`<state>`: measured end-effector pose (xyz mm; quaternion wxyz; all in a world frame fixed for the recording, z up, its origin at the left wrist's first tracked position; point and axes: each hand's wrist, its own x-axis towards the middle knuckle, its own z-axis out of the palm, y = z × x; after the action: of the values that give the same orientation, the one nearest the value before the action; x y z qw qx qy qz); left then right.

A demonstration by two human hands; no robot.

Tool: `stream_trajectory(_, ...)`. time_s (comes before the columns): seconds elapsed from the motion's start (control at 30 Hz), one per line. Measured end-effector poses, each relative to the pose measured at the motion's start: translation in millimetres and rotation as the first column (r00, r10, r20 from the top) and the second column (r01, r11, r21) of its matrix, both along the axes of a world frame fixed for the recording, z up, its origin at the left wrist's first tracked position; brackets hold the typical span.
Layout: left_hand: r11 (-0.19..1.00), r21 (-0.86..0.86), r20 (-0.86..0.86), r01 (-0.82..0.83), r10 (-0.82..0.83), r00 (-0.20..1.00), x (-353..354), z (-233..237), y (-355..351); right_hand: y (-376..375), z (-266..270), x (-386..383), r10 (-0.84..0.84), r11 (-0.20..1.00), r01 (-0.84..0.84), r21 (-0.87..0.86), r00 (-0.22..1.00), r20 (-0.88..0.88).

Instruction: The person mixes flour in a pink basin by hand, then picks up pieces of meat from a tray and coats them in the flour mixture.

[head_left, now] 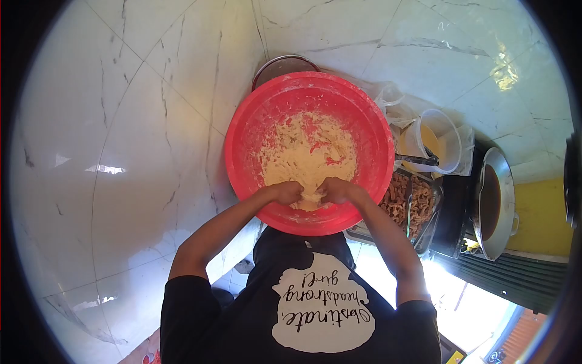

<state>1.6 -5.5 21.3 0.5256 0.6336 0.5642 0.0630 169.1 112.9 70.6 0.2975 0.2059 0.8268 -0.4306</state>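
A wide red basin (244, 148) holds a pale, crumbly flour mixture (301, 153), with patches of red bottom showing through and white dust on the walls. Both hands are inside at the near side. My left hand (287, 192) has its fingers curled down into the mixture. Close beside it, my right hand (334, 190) is closed in the same way. Between the two lies a small clump of the floury stuff, and the fingertips are partly hidden in it.
Right of the basin are a tray of brown strips (397, 197) with a green-handled utensil, and a clear tub (447, 145) of yellowish liquid. A large pan (496, 194) of brown liquid stands farther right. Marbled tile walls (151, 109) rise at the left and back.
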Motion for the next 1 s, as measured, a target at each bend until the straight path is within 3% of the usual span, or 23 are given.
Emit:
stream_trajectory(0.03, 1.0, -0.001, -0.002, -0.001, 0.001, 1.0, -1.4, -0.3, 0.3, 2.7, -2.2, -1.5, 0.001, 1.0, -0.001, -0.001, 1.0, -0.002)
stream_trajectory(0.1, 0.961, -0.258, 0.129, -0.098, 0.134, 0.982, -1.9, -2.5, 2.8, 8.8, -7.9, -1.3, 0.072, 0.987, -0.059, -0.148, 0.994, 0.086)
stream_trajectory(0.13, 0.961, -0.258, 0.131, -0.096, 0.133, 0.982, 1.6, -5.0, 0.6, 9.6, -10.7, -0.2, 0.07, 0.987, -0.057, -0.148, 0.994, 0.087)
stream_trajectory(0.2, 0.954, 0.173, -0.256, -0.245, 0.283, 0.924, 10.2, -9.1, -4.6, 10.7, -17.6, 2.2, -0.084, 0.99, 0.095, 0.106, 0.991, -0.103)
stream_trajectory(0.23, 0.955, 0.172, -0.257, -0.243, 0.282, 0.925, 12.1, -10.8, -3.5, 10.8, -25.7, 2.4, -0.086, 0.99, 0.097, 0.105, 0.991, -0.103)
stream_trajectory(0.3, 0.86, 0.433, -0.215, -0.269, 0.389, 0.896, 11.8, -9.0, 0.4, 10.3, -31.7, -5.7, -0.136, 0.95, 0.197, 0.244, 0.959, -0.248)
stream_trajectory(0.33, 0.86, 0.432, -0.215, -0.272, 0.39, 0.895, 12.0, -6.8, 2.0, 7.2, -30.0, -7.9, -0.134, 0.95, 0.195, 0.243, 0.96, -0.246)
stream_trajectory(0.4, 0.994, 0.107, -0.229, -0.022, 0.046, 0.972, 12.0, -1.6, 9.1, 1.8, -24.7, -13.1, 0.018, 0.983, -0.013, 0.183, 0.999, -0.026)
stream_trajectory(0.43, 0.994, 0.111, -0.229, -0.024, 0.049, 0.972, 14.8, 1.5, 8.2, -1.3, -24.1, -13.6, 0.02, 0.982, -0.015, 0.186, 0.999, -0.026)
stream_trajectory(0.5, 0.992, -0.077, -0.131, 0.102, -0.111, 0.985, 20.6, 3.8, 0.5, -11.8, -24.9, -11.5, 0.095, 0.972, -0.119, 0.202, 0.988, 0.123)
stream_trajectory(0.53, 0.992, -0.077, -0.13, 0.097, -0.107, 0.986, 19.4, -0.3, 0.6, -11.9, -26.5, -11.5, 0.099, 0.972, -0.123, 0.202, 0.987, 0.124)
stream_trajectory(0.6, 0.996, -0.091, 0.04, -0.003, 0.006, 0.999, 19.5, -3.4, -1.4, -14.9, -27.5, -10.0, 0.077, 0.979, -0.111, 0.172, 0.979, 0.19)
stream_trajectory(0.63, 0.996, -0.092, 0.041, -0.001, 0.005, 0.999, 19.4, -1.1, 0.1, -14.6, -25.9, -9.3, 0.076, 0.979, -0.109, 0.172, 0.979, 0.192)
stream_trajectory(0.7, 0.999, 0.02, -0.203, -0.035, 0.039, 0.978, 18.2, 5.5, 2.9, -14.9, -23.0, -8.2, 0.013, 0.981, -0.018, 0.195, 1.0, 0.027)
stream_trajectory(0.83, 0.995, -0.081, -0.104, 0.059, -0.067, 0.992, 23.0, 7.2, -2.9, -19.2, -14.7, -10.2, 0.07, 0.991, -0.083, 0.107, 0.99, 0.121)
stream_trajectory(0.93, 0.994, -0.046, -0.112, 0.094, -0.099, 0.989, 25.0, 1.7, -6.9, -15.0, -6.1, -11.3, 0.137, 0.989, -0.143, 0.022, 0.972, 0.192)
stream_trajectory(1.0, 0.991, 0.075, -0.073, 0.111, -0.105, 0.992, 24.3, 0.8, -10.3, -11.7, -10.5, -6.3, 0.161, 0.987, -0.16, -0.025, 0.982, 0.094)
